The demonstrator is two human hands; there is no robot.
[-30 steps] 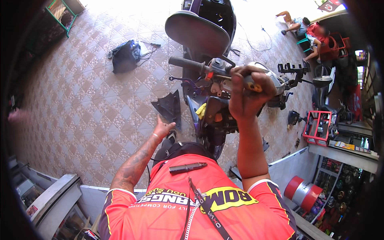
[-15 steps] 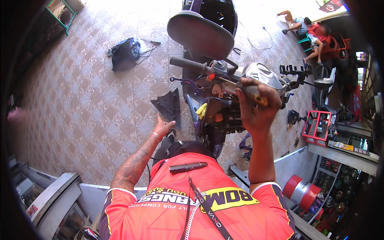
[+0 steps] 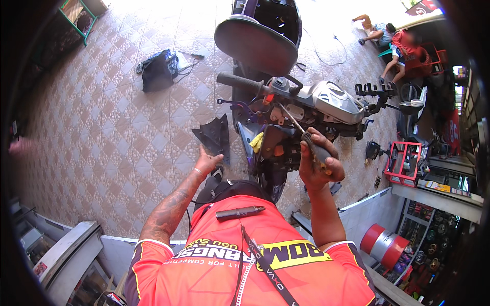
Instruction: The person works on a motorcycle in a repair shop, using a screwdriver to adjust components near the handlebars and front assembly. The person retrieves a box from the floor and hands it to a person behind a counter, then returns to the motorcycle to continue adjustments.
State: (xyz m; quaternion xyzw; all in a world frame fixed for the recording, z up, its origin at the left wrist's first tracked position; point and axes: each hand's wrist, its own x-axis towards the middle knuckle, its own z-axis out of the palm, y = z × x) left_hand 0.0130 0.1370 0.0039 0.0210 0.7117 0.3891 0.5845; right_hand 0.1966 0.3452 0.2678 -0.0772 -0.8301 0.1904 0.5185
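Note:
My left hand (image 3: 206, 162) grips the lower edge of a dark plastic panel (image 3: 214, 133) beside the scooter. My right hand (image 3: 319, 173) is closed round a screwdriver (image 3: 317, 153) with a dark and yellow handle; its long shaft slants up-left toward the scooter's handlebar (image 3: 242, 82) area, the tip near the red switch. Around it are the silver display housing (image 3: 332, 100), a purple lever (image 3: 235, 104) and exposed dark front bodywork (image 3: 280, 158) with a yellow cloth (image 3: 256, 142) tucked in it. A dark cylindrical item (image 3: 240, 213) lies against my red shirt.
A dark bag (image 3: 159, 72) with cords lies on the tiled floor (image 3: 92, 143). Two people (image 3: 403, 48) sit at upper right. A red frame stand (image 3: 403, 162), a parked scooter (image 3: 411, 125), display counters (image 3: 66, 250) and a red-and-silver drum (image 3: 385, 245) surround the work area.
My right hand has come down toward me from the handlebar, and the screwdriver's shaft now shows. My left hand stays on the panel. A seated person's legs have shifted.

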